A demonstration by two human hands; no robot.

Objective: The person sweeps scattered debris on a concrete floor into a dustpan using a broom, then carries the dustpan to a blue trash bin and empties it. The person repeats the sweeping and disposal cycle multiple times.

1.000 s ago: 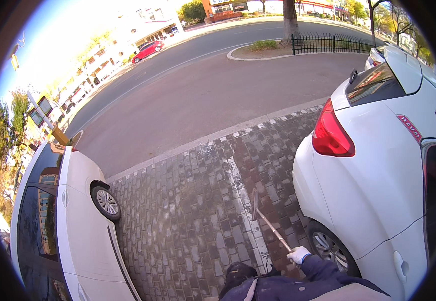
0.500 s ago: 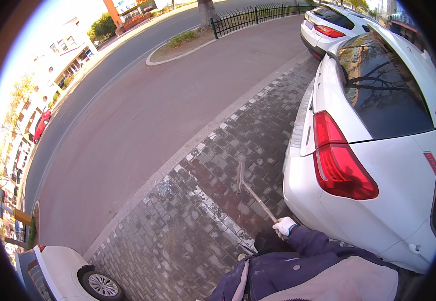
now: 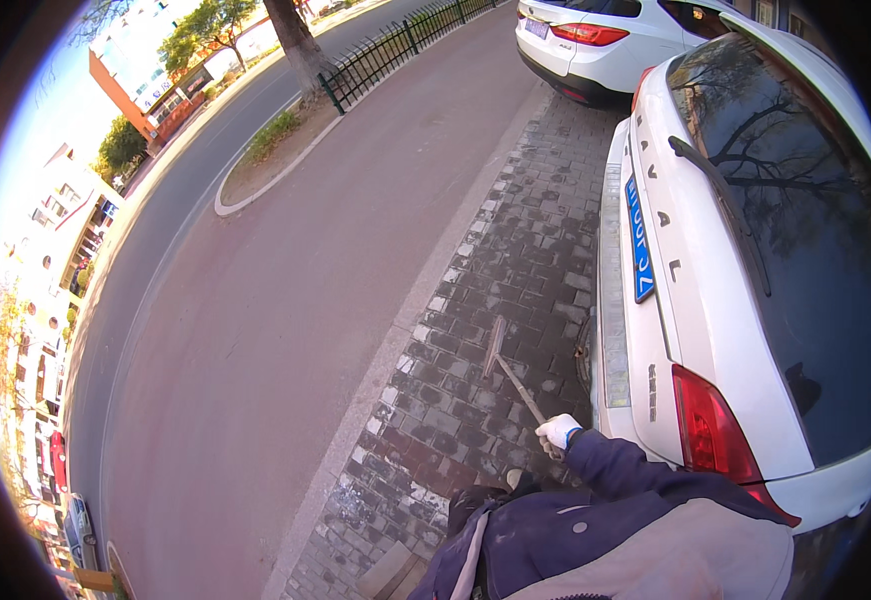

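Observation:
My right hand (image 3: 558,432), in a white glove, is closed round the handle of a T-shaped long-handled tool (image 3: 521,388). Its narrow, flat crosswise head (image 3: 494,347) is over the dark paving bricks, to the left of the parked white car's rear (image 3: 610,300). Whether the head touches the bricks cannot be made out. My dark blue sleeve (image 3: 620,465) reaches in from the lower right. My left hand is out of sight. Low in the picture, beside my jacket, part of a flat grey-beige panel (image 3: 392,572) shows; its kind is unclear.
Close on my right stands the white car; another white car (image 3: 595,45) is parked beyond it. A pale kerb line (image 3: 395,350) divides the brick strip from the reddish-grey pavement (image 3: 285,320). Farther off are a tree trunk (image 3: 297,45), a green metal fence (image 3: 385,62) and a road.
My view has moved along the white car's rear and turned. The car at lower left has gone out of view, and the grey-beige panel has come in. My right hand still holds the tool.

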